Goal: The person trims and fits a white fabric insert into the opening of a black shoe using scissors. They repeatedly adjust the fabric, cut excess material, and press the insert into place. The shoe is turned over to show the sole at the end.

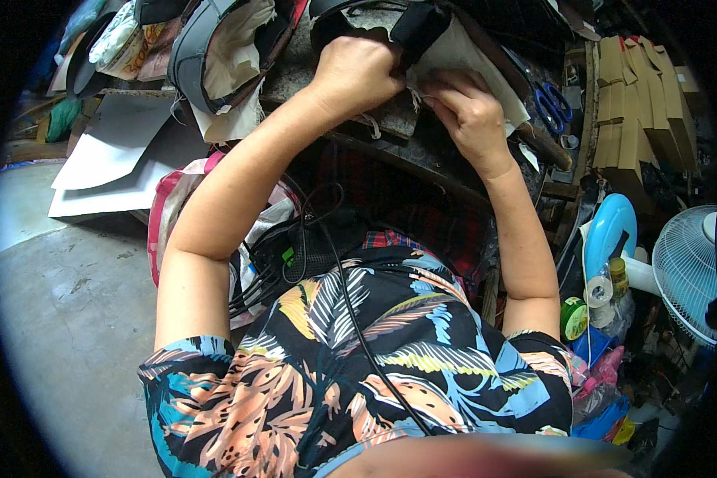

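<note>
At the top of the head view, a black shoe upper [418, 32] with a cream cloth lining [458, 49] lies at the near edge of the workbench. My left hand [358, 73] is closed on the upper's near edge, its fingertips turned away from view. Just to the right, my right hand [472, 115] is closed, thumb and forefinger pinching the lining's frayed edge. Loose threads hang between the two hands. Left of them stands a second black shoe upper [191, 60], its cream lining showing, touched by neither hand.
Blue-handled scissors [551, 107] lie right of my right hand. Brown cardboard pieces [623, 99] are stacked farther right, above a fan [687, 275]. White sheets [115, 147] lie at the left. A black cable [341, 275] runs down across my front.
</note>
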Demonstrator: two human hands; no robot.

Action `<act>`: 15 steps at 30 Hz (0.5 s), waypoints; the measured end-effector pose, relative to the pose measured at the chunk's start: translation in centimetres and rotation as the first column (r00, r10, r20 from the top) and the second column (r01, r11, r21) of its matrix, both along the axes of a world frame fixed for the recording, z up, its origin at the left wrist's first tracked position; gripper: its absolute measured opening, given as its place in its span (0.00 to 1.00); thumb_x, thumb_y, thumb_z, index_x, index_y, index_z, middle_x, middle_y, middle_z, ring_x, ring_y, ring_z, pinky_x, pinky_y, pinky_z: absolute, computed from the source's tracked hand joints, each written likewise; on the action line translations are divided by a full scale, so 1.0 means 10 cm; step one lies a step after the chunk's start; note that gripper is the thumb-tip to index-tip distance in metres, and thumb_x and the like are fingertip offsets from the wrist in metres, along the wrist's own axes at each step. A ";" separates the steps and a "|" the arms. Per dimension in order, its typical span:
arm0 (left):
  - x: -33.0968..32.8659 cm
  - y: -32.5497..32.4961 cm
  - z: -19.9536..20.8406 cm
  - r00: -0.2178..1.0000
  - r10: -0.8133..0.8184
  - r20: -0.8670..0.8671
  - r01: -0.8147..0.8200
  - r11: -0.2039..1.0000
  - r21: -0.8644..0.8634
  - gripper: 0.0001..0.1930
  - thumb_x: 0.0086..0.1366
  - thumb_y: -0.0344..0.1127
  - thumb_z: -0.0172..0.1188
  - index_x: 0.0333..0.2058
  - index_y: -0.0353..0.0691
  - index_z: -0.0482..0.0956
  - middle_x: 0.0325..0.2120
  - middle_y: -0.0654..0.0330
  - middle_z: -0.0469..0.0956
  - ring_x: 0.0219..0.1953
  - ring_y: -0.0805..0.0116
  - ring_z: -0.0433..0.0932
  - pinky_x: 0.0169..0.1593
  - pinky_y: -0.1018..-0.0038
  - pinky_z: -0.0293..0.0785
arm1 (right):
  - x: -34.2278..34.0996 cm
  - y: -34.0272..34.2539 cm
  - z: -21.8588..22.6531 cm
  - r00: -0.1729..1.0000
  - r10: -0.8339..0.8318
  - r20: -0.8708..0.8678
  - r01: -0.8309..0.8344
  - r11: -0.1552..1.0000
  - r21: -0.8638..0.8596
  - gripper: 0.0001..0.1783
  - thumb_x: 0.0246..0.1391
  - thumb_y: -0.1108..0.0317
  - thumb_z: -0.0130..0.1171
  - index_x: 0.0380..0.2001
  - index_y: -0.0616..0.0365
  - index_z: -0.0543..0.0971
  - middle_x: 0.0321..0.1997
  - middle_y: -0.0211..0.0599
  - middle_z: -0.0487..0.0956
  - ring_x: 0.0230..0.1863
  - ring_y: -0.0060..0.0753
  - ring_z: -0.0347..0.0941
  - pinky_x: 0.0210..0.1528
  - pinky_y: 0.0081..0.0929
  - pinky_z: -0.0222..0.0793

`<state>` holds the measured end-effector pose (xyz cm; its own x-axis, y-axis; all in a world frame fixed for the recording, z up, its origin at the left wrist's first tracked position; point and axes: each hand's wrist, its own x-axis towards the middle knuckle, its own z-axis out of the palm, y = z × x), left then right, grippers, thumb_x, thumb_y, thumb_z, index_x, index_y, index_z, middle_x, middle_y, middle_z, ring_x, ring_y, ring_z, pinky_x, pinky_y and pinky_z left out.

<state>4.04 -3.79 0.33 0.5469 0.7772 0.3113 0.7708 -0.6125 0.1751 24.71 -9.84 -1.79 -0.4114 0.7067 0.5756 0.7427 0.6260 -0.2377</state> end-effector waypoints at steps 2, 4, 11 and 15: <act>-0.05 0.06 -0.01 1.000 0.000 0.017 0.001 0.998 -0.067 0.12 0.52 0.45 0.62 0.31 0.47 0.87 0.25 0.51 0.82 0.31 0.51 0.84 0.39 0.61 0.81 | -0.01 0.00 0.01 1.000 0.027 0.003 -0.027 0.999 0.018 0.09 0.47 0.72 0.67 0.35 0.57 0.85 0.43 0.37 0.83 0.47 0.42 0.79 0.48 0.34 0.76; -0.07 0.12 -0.02 0.999 0.005 0.038 -0.001 0.994 -0.109 0.11 0.54 0.44 0.61 0.32 0.49 0.87 0.27 0.51 0.83 0.32 0.51 0.84 0.40 0.60 0.80 | -0.02 -0.01 0.02 0.997 0.073 0.040 -0.074 0.997 0.037 0.09 0.48 0.72 0.67 0.35 0.57 0.85 0.43 0.37 0.84 0.46 0.42 0.79 0.47 0.35 0.76; -0.06 0.17 -0.07 0.998 -0.043 0.055 0.045 0.998 -0.048 0.11 0.55 0.45 0.60 0.32 0.49 0.87 0.29 0.51 0.83 0.32 0.51 0.84 0.40 0.58 0.80 | -0.06 -0.01 0.12 0.994 0.089 0.062 -0.079 0.987 -0.141 0.08 0.51 0.70 0.66 0.35 0.57 0.82 0.40 0.39 0.83 0.43 0.45 0.79 0.44 0.37 0.76; -0.05 0.19 -0.10 0.993 -0.104 0.047 0.101 0.992 0.071 0.12 0.55 0.45 0.61 0.32 0.46 0.86 0.28 0.50 0.83 0.31 0.50 0.84 0.37 0.59 0.81 | -0.08 0.01 0.15 0.988 0.125 0.093 -0.104 0.974 -0.201 0.11 0.52 0.67 0.66 0.38 0.58 0.81 0.39 0.41 0.82 0.40 0.48 0.80 0.42 0.38 0.76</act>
<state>3.58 -1.92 -0.63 0.6051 0.6935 0.3910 0.6945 -0.6999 0.1668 23.86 -9.70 -0.29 -0.5466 0.7458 0.3809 0.6960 0.6575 -0.2885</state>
